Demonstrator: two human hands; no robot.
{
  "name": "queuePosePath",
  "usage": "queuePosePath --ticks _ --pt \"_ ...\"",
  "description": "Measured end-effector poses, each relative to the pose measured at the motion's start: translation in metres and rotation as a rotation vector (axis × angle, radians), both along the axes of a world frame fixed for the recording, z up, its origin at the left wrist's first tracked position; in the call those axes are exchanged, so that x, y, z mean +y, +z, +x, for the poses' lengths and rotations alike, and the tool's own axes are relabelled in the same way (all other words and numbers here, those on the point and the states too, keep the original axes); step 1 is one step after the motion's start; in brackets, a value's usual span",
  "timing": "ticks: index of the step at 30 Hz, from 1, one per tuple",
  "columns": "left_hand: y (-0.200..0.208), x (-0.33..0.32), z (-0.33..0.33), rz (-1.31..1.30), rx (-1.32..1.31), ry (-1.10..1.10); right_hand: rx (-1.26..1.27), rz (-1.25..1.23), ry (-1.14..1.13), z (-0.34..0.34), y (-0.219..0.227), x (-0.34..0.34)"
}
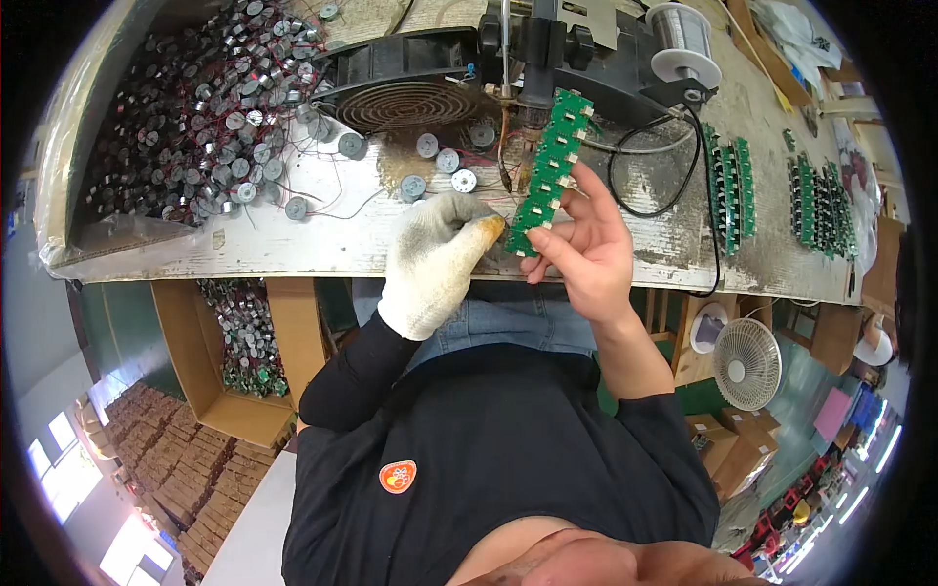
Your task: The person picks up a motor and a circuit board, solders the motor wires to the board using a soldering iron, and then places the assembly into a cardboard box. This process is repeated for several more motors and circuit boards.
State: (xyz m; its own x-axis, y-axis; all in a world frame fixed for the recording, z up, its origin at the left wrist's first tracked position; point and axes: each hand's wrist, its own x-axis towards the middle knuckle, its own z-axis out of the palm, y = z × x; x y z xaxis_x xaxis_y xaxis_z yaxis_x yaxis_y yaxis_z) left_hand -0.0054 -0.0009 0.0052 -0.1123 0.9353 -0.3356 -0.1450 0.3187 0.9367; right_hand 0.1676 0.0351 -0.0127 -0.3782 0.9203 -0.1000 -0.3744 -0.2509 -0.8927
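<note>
A long green circuit board strip point(554, 156) with small white parts along it stands tilted above the table edge. My bare right hand point(591, 256) grips its lower part between thumb and fingers. Beside the strip's lower end is my left hand point(428, 256), in a white glove stained at the thumb. Its thumb and forefinger are pinched together; whatever lies between them is too small to make out. Several small round metal motors point(462, 181) lie on the table just beyond the glove. A thin soldering tip point(505, 171) points down near the strip.
At left is a big heap of wired motors point(225, 117) in a plastic-lined box. A black fan point(405, 98) and a machine with a solder wire spool point(681, 44) stand behind. More board strips point(747, 186) lie right, past a black cable point(660, 210). Below left, a carton point(239, 415) holds parts.
</note>
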Motion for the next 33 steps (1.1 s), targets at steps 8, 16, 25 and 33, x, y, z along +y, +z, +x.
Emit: queuePosePath --ticks 8,16,25,33 --pt "-0.001 0.007 -0.001 -0.071 -0.142 0.027 0.005 -0.008 -0.008 -0.002 0.002 0.005" --pt "0.005 0.012 0.0 -0.092 -0.199 0.048 0.021 0.01 -0.022 -0.003 0.005 0.008" --pt "-0.002 0.009 0.0 -0.086 -0.241 0.081 0.007 0.023 -0.022 -0.003 0.004 0.007" --pt "-0.006 0.007 0.001 -0.103 -0.169 0.067 -0.017 0.013 -0.019 -0.002 -0.001 0.003"
